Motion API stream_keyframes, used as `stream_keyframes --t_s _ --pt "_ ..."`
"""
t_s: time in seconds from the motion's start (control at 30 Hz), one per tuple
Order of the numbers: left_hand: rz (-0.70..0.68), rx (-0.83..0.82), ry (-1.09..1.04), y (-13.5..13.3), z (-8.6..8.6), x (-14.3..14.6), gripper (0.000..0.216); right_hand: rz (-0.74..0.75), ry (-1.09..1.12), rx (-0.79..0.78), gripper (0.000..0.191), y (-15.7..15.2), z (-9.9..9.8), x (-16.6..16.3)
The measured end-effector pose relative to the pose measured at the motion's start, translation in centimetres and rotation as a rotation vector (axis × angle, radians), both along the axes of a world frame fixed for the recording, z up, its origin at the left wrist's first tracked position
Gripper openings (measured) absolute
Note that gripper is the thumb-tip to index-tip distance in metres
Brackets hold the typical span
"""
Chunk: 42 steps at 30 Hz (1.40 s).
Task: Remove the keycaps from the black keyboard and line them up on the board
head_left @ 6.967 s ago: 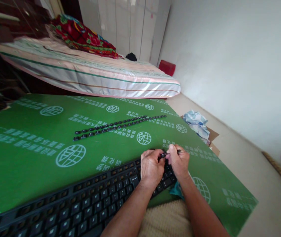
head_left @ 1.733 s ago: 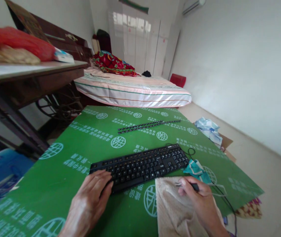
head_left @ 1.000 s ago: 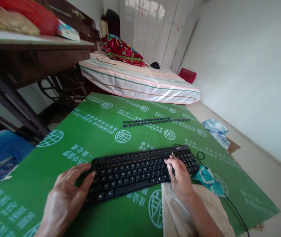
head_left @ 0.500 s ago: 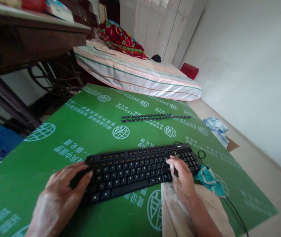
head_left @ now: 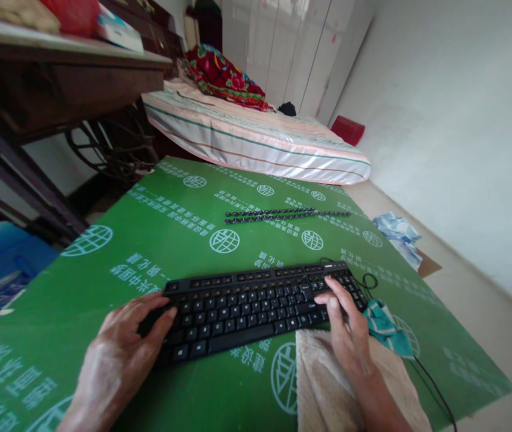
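A black computer keyboard [head_left: 247,309] lies slightly slanted on the green board. My left hand [head_left: 123,348] has its thumb and fingers closed around the keyboard's left end. Over the keyboard's right part, my right hand [head_left: 348,324] has its fingers stretched out and apart, with fingertips at the keys near the number pad. I make out nothing held in it, though its palm side is hidden. Below its wrist lies a beige cloth [head_left: 316,381]. Beside it, at the keyboard's right end, is a teal checked cloth [head_left: 388,330].
Beyond the keyboard, two rows of loose black keycaps [head_left: 269,217] lie on the green board [head_left: 148,258]. A black cable [head_left: 433,390] runs off the right side. A bed [head_left: 256,144] stands behind, a dark wooden table [head_left: 89,90] and blue box [head_left: 4,258] at left.
My right hand has gone from a pinch around a small thin thing to stretched fingers; that thing no longer shows. The view has shifted slightly. My left hand keeps its hold on the keyboard.
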State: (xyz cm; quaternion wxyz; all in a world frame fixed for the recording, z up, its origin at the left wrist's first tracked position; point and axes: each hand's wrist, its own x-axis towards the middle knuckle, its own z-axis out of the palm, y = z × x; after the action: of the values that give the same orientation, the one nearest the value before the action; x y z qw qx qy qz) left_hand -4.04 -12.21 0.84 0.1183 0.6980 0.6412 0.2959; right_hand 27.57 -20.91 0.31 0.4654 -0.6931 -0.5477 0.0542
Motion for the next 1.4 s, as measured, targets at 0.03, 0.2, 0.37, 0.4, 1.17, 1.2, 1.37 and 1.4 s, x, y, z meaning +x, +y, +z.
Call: stream_keyframes --t_s 0.03,0.2,0.37,0.4,1.17,1.2,1.37,1.4 --pt "-0.002 0.011 0.003 0.0 -0.1 0.0 0.034 -0.021 0.014 -0.011 0.038 -0.1 0.2 0.0" --pt "-0.018 0.066 -0.016 0.0 -0.7 -0.3 0.031 -0.089 0.062 -0.035 0.041 -0.9 0.8 0.1" --pt "-0.016 0.068 -0.049 -0.3 -0.9 -0.2 0.029 -0.113 0.059 -0.070 0.041 -1.8 2.0 -0.7" --pt "-0.014 0.062 -0.064 -0.5 -0.8 -0.2 0.029 -0.116 0.060 -0.081 0.040 -1.9 2.3 -1.0" --pt "0.156 -0.217 -0.427 -0.8 0.1 -2.6 0.023 0.641 0.468 -0.404 0.028 7.0 5.7 -15.7" --pt "0.157 -0.222 -0.442 -0.8 0.1 -2.6 0.023 0.652 0.461 -0.418 0.030 7.2 5.5 -16.1" --pt "0.163 -0.243 -0.439 -0.9 0.5 -2.8 0.019 0.659 0.425 -0.504 0.035 8.1 4.8 -17.4" --pt "0.156 -0.252 -0.433 -0.9 0.6 -2.7 0.018 0.659 0.410 -0.517 0.035 8.2 4.8 -17.5"
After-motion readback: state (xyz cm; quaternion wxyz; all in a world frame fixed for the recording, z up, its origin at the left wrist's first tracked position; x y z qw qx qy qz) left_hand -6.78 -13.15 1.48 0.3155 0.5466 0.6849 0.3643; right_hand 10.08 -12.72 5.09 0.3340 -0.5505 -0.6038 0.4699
